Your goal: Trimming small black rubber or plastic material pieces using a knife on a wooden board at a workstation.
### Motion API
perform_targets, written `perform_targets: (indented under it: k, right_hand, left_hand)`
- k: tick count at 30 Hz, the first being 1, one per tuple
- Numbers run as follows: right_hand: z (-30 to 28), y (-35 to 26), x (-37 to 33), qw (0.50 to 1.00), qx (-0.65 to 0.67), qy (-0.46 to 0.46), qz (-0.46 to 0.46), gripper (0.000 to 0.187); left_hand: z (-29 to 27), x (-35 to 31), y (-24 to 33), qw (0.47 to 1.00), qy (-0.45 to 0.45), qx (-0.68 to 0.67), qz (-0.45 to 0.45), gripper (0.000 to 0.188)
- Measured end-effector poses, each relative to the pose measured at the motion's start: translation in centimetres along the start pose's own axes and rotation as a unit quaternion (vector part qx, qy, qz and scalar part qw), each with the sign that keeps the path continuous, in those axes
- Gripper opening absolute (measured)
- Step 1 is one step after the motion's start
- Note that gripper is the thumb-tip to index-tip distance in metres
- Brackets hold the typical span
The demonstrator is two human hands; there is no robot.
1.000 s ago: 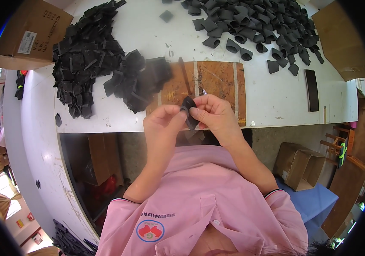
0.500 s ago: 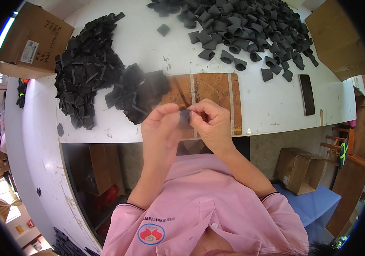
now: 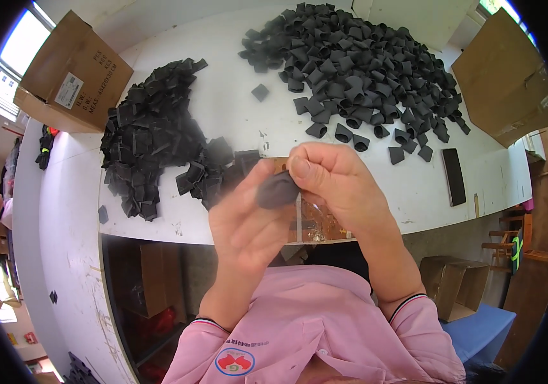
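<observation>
A small dark grey piece (image 3: 278, 191), soft-looking and rounded like a short sleeve, is between my two hands above the table's front edge. My right hand (image 3: 338, 182) pinches its upper right edge between thumb and fingers. On the other side, my left hand (image 3: 245, 221) has its thumb and fingers around the piece, palm partly turned up and slightly blurred. Its fingertips are hidden behind the piece. Under the hands lies a brown board (image 3: 322, 221) with pale strips, mostly covered by them.
Flat black pieces form a heap (image 3: 142, 137) at the left. Many curled dark grey pieces are piled (image 3: 363, 77) at the far right, with a single piece (image 3: 260, 93) between the heaps. Cardboard boxes stand at left (image 3: 72, 73) and right (image 3: 507, 73). A phone (image 3: 453, 177) lies at right.
Both hands have come up closer to the camera with the piece. It now shows larger and rounded out. My left palm has turned upward, and the whole scene sits lower in view.
</observation>
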State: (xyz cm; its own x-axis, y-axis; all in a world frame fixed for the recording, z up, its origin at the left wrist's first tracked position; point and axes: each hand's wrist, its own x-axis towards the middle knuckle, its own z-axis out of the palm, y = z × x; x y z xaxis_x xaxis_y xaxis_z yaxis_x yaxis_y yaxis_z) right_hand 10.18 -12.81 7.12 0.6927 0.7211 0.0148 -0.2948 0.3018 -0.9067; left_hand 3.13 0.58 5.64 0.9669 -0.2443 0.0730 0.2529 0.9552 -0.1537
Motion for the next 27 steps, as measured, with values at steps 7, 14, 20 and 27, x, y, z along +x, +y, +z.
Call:
perform_targets:
  k: [7, 14, 20, 27]
  right_hand:
    - [-2.0, 3.9, 1.8, 1.000, 0.007, 0.013, 0.014, 0.027]
    - [-2.1, 3.0, 2.1, 0.999, -0.010, 0.032, 0.018, 0.026]
    - [-2.0, 3.4, 1.6, 0.991, -0.117, 0.064, -0.021, 0.023]
    - [-0.9, 2.6, -0.3, 0.819, -0.431, 0.182, -0.333, 0.024]
  left_hand:
    - [-3.7, 0.6, 1.8, 0.964, 0.105, 0.220, 0.103, 0.021]
    - [-2.4, 1.0, 1.6, 0.981, 0.140, 0.112, 0.073, 0.017]
    - [-2.8, 1.0, 1.0, 0.837, 0.151, 0.495, 0.177, 0.027]
    - [-1.0, 2.1, 0.7, 0.549, 0.038, 0.777, 0.305, 0.014]
